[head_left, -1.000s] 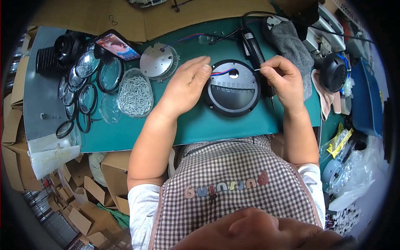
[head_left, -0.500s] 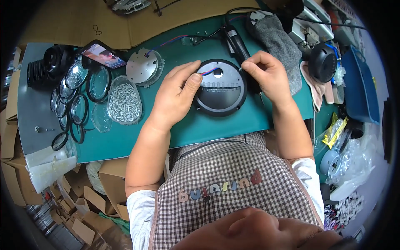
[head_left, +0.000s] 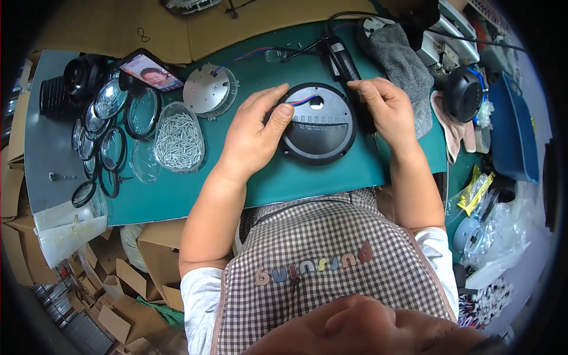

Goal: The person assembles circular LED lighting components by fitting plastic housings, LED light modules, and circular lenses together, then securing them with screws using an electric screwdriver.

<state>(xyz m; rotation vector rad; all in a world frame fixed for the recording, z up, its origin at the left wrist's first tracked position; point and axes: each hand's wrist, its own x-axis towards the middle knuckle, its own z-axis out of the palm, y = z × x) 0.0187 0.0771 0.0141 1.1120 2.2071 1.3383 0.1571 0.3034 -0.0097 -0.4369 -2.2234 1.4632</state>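
Observation:
A round black lamp housing [head_left: 318, 141] with a small hole in its upper part rests on the green mat. Red and blue wires [head_left: 303, 101] come out at that hole. Around the housing's left rim, my left hand [head_left: 255, 125] is closed, its thumb on the edge beside the wires. My right hand [head_left: 384, 106] is pinched, thumb against fingers, just right of the rim. Whatever lies in that pinch is too small or hidden to make out. Between hand and housing lies a black electric screwdriver [head_left: 344, 62], its lower part partly behind my right hand.
To the left stand a clear tub of screws [head_left: 179, 142], several black-rimmed clear lenses [head_left: 112, 148] and a phone [head_left: 151, 71]. A silver disc [head_left: 207, 92] with wires lies behind. On the right are a grey cloth [head_left: 402, 71], another black round housing [head_left: 463, 94] and a blue bin [head_left: 513, 130].
My right hand has shifted slightly, its fingers pressed more flatly together beside the screwdriver. My left hand keeps its hold on the housing. The whole view has moved a little.

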